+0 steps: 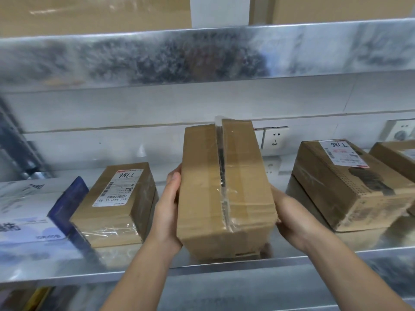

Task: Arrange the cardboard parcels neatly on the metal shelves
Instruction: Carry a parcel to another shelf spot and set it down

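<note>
Hands (167, 205) (292, 217) grip taped parcel (224, 189); neighbouring labels (119, 187) (342, 153) read 7786.

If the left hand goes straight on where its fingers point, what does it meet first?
Probably nothing until the white back wall; the left hand points along the gap beside the held parcel.

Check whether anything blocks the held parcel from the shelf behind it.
Nothing visible does. The left hand and right hand hold the parcel; the shelf behind it lies bare between the left box and right box.
</note>
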